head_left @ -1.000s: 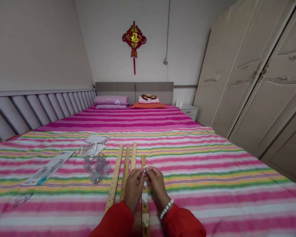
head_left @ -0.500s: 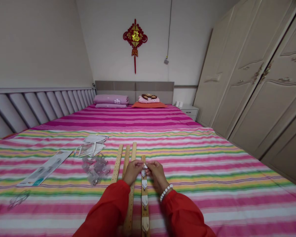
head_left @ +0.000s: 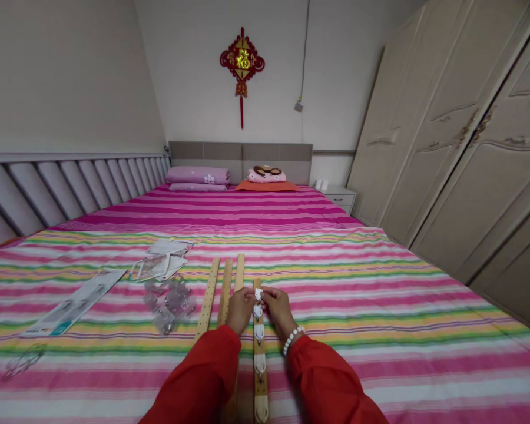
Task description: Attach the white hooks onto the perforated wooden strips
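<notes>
My left hand [head_left: 241,312] and my right hand [head_left: 279,310] meet at the far end of a narrow wooden strip [head_left: 259,388]. Between their fingertips they pinch a small white hook [head_left: 258,294], one side each. Farther down the same strip sits a row of several white adhesive hooks [head_left: 259,334] with metal loops. Whether the pinched hook touches the wood I cannot tell. Beside my left hand lie more wooden strips with holes [head_left: 208,297], partly hidden under the left sleeve.
Left of the strips is a pile of clear plastic pieces [head_left: 170,303]. Beyond it lie flat clear packets [head_left: 161,265], with a long white card [head_left: 75,303] farther left and a thin wire-like bundle [head_left: 24,360] near the edge. Everything rests on a striped bedspread [head_left: 380,306].
My fingers have turned the small hook so its white face shows more plainly. Both hands stay at the strip's far end. The view has shifted slightly.
</notes>
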The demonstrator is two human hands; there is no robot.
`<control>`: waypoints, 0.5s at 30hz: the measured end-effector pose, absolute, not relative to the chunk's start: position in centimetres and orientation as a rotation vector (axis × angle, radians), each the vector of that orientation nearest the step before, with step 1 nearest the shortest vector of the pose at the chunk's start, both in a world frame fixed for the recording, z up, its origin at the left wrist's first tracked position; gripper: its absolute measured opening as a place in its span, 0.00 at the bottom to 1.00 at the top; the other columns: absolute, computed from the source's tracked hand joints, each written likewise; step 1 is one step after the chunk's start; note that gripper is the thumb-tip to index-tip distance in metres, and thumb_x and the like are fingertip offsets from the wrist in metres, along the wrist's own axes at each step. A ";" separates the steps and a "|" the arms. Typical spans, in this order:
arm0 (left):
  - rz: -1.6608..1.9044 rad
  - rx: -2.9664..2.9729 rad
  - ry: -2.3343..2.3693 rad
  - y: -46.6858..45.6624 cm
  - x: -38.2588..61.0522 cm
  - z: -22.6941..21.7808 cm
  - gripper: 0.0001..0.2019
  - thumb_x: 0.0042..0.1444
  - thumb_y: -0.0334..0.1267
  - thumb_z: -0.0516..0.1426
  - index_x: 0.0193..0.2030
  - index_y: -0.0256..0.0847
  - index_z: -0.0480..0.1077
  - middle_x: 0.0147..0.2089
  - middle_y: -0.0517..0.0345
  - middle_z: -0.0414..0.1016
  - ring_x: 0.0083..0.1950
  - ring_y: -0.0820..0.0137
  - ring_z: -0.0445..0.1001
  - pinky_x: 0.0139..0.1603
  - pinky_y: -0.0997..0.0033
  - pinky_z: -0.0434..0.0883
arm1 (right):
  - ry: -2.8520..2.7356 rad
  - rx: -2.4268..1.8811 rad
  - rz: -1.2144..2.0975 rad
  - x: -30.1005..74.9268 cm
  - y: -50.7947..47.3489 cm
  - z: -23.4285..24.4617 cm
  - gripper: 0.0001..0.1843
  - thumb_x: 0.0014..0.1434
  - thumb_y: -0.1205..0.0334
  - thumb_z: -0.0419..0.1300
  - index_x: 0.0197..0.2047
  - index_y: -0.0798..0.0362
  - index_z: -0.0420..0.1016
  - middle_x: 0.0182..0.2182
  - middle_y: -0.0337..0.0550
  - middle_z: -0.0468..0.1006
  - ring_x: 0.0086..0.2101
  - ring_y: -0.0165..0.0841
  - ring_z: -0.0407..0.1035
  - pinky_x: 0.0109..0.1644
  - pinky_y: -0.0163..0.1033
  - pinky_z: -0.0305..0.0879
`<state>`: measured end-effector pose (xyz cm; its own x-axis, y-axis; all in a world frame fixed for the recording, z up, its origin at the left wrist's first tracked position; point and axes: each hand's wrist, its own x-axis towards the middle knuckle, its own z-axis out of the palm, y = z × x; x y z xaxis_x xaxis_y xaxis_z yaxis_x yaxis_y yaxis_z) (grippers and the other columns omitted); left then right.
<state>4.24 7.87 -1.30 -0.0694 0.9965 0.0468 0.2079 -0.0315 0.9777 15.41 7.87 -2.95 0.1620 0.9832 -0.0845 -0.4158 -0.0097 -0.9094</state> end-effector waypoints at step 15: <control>1.000 1.743 1.557 8.4 4.3 -2.0 0.15 0.50 0.25 0.51 0.38 0.35 0.78 0.33 0.50 0.80 0.34 0.70 0.76 0.36 0.73 0.69 | -0.746 -1.080 1.229 15.1 9.0 -4.2 0.09 0.35 0.63 0.66 0.24 0.58 0.79 0.14 0.36 0.75 0.17 0.28 0.65 0.21 0.33 0.59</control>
<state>4.33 8.44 -1.99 0.0326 0.9886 0.1469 0.5445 -0.1408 0.8268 15.05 9.01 -4.17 0.2166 0.9713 -0.0984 -0.3605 -0.0141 -0.9326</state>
